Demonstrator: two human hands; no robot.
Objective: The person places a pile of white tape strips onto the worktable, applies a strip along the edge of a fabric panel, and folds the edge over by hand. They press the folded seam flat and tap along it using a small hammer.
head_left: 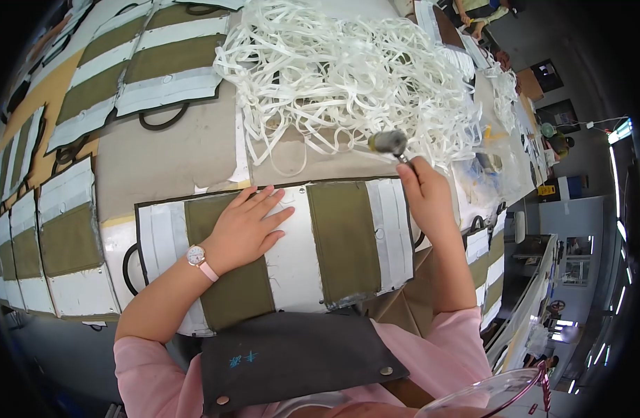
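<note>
A flat bag panel (pixel 289 272) with olive-green and white bands and dark edging lies in front of me, a dark loop handle (pixel 128 270) sticking out at its left end. My left hand (pixel 247 226) rests on the panel near its upper edge, fingers spread. Above the panel's upper right corner, my right hand (pixel 429 195) is closed round the handle of a small hammer (pixel 390 143). The hammer's head is slightly blurred and held clear of the panel. Behind it spreads a big tangle of white strips (pixel 348 76).
Similar panels (pixel 168 66) lie at the upper left, and a row of more panels (pixel 69 240) lines the left side. Others (pixel 482 261) sit at the right. Clear plastic (pixel 491 171) lies beyond my right hand. Another person's hands (pixel 477 28) show at the top right.
</note>
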